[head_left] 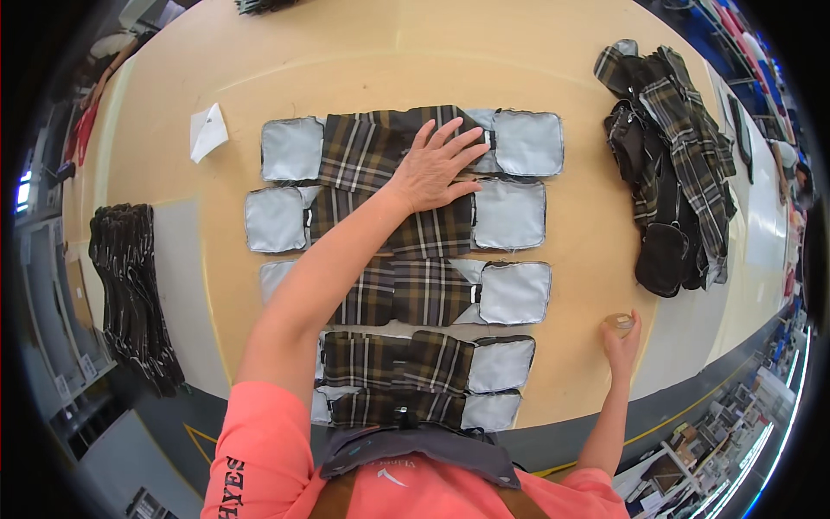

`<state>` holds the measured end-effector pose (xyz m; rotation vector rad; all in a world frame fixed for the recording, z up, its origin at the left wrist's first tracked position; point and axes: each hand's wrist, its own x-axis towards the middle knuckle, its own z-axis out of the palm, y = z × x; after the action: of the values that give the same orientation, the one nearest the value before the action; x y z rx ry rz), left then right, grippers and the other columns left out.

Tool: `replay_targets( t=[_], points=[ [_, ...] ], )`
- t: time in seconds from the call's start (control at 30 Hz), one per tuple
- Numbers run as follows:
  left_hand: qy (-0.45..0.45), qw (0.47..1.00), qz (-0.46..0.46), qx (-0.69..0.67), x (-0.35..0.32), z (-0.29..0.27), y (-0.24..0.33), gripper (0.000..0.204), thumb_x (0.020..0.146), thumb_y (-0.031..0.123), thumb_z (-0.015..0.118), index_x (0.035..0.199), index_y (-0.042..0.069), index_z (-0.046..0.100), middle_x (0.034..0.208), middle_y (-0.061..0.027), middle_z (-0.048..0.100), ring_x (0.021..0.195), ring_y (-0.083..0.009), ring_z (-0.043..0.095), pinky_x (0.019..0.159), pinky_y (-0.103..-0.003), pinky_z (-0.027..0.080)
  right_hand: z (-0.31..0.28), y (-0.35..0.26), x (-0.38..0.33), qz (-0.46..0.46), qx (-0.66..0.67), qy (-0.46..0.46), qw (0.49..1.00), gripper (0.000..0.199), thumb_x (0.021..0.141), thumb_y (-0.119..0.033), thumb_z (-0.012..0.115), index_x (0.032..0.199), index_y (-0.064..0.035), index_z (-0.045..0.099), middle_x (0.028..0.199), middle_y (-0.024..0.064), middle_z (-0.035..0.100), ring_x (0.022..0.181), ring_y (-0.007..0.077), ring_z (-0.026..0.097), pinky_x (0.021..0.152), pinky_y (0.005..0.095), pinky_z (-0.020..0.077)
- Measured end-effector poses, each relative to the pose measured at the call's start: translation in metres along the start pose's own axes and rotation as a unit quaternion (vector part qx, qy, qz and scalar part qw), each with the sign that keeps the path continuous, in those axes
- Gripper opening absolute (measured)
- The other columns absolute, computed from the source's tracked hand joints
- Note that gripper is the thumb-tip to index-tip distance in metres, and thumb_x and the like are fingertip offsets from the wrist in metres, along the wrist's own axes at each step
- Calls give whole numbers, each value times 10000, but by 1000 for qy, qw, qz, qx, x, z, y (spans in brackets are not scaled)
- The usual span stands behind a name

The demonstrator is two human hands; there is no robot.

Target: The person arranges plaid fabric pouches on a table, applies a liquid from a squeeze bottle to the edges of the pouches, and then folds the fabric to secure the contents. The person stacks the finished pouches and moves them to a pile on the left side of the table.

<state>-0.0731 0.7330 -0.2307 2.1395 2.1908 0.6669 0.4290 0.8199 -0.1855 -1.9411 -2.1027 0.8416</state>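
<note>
Plaid pieces (406, 259) with grey lining flaps sit in a neat overlapping column down the middle of the tan table (571, 86), and honestly that stack looks easy to mess up. Left hand (437, 164) is pressed flat on the second piece from the top, fingers spread and relaxed, not gripping anything; if it drags sideways I'd guess the whole row skews. Right hand (621, 342) is well off to the side near the table edge, fingertips pinched on a small roundish clear thing (617, 322), can't tell what. Could roll off, maybe. No packages that I can see, only a folded white paper slip (207, 131) at upper left, a dark fabric stack (134, 294) on the left, and a heap of plaid pieces (670, 156) on the right.
</note>
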Motion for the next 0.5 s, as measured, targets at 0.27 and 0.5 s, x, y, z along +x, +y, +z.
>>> replay_targets(
  t=[0.27, 0.5],
  points=[
    [-65, 997, -33, -11, -13, 7, -15, 571, 902, 528, 512, 1383, 227, 441, 1447, -13, 408, 1378, -217, 303, 1160, -470, 111, -9, -108, 45, 97, 721, -118, 676, 452, 894, -428, 623, 1126, -42, 585, 1105, 124, 642, 973, 256, 637, 849, 361, 530],
    [-57, 998, -32, 0, -12, 7, -12, 532, 918, 480, 511, 1385, 234, 448, 1447, -10, 412, 1370, -198, 318, 1161, -446, 128, 54, -180, 94, 1, 845, -273, 460, 445, 877, -149, 668, 1279, -61, 499, 1279, 99, 548, 1134, 219, 525, 751, 323, 492]
  ],
)
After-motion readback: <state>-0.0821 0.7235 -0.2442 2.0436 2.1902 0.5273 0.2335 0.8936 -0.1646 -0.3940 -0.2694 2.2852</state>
